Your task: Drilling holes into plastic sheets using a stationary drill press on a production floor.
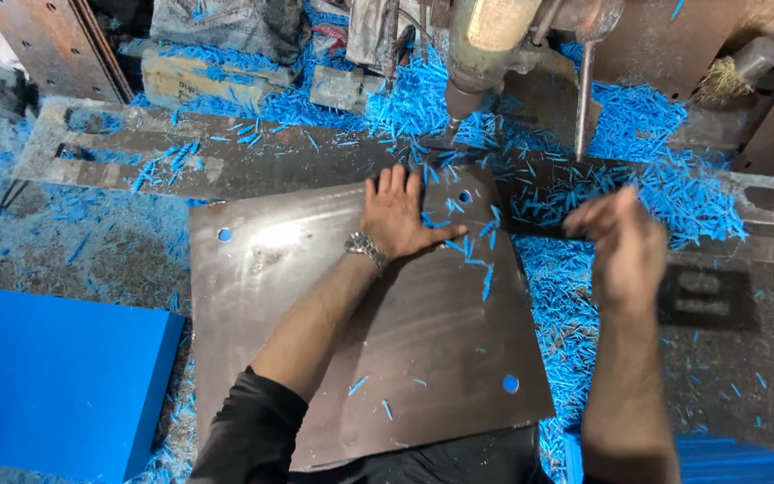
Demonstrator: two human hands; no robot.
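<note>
Two hands work mid-frame: the left hand (398,218) lies flat, fingers spread, on the steel plate (333,358); the right hand (624,246), blurred, fingers loosely open, hovers over blue shavings (674,193).

Plate (387,341) below drill (481,54) — block (55,381) left

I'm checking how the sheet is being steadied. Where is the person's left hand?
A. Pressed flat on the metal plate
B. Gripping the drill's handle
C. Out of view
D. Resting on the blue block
A: the left hand lies palm down, fingers spread, on the metal plate, just below the drill.
</note>
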